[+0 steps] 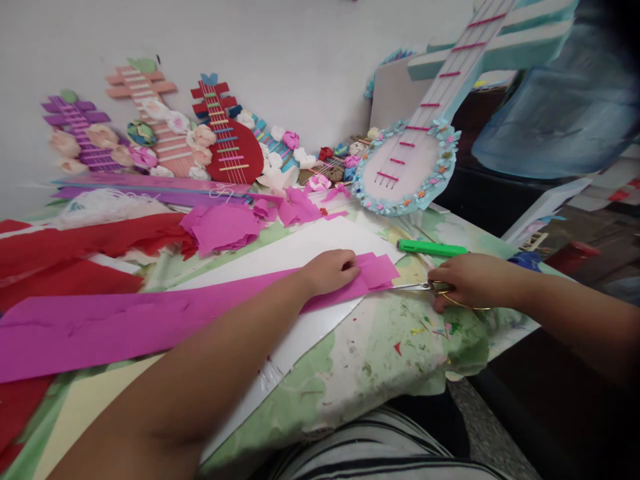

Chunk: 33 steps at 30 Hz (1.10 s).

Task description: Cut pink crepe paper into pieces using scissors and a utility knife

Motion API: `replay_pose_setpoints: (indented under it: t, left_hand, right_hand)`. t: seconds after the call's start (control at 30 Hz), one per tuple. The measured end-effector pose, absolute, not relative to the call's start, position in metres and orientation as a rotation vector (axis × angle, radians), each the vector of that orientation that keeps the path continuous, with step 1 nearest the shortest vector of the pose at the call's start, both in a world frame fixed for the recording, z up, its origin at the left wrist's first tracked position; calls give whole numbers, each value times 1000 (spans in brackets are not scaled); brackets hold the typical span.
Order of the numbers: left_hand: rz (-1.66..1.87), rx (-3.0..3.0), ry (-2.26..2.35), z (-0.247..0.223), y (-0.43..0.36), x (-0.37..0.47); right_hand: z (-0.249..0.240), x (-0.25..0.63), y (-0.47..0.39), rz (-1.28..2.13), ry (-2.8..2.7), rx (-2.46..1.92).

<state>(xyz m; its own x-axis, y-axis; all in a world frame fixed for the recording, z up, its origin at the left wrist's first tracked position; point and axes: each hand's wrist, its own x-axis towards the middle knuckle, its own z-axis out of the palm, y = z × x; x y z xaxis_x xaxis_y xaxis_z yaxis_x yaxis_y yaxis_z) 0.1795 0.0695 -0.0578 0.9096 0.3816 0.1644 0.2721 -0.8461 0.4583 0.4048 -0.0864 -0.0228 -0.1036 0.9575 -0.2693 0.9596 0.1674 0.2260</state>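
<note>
A long folded strip of magenta paper [125, 320] runs from the left edge to the table's middle, over a white sheet [300, 333]. My left hand [333, 272] lies on the strip near its right end, with its fingers curled onto the paper. To the right, my right hand [463, 280] is closed round the handles of gold-handled scissors [427, 286]. Their blades point left and touch the strip's right end, partly at its lower edge. A green cutter [433, 249] lies just above the scissors.
Paper-flower-covered model instruments [235, 150] lean on the wall behind. A large light-blue one [400, 160] stands at the back right. Red paper [90, 247], white string [107, 207] and crumpled magenta pieces [225, 227] lie left. Paper scraps dot the green tablecloth [380, 353].
</note>
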Motion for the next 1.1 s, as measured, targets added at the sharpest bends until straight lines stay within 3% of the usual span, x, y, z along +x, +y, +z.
replay_pose_setpoints:
  t: [0.6, 1.1]
  left_hand:
    - [337, 2634, 490, -57, 71, 179]
    - [325, 2638, 494, -55, 69, 180]
  right_hand:
    - [-16, 401, -93, -203, 2223, 1921]
    - [-20, 390, -91, -145, 2173, 1956]
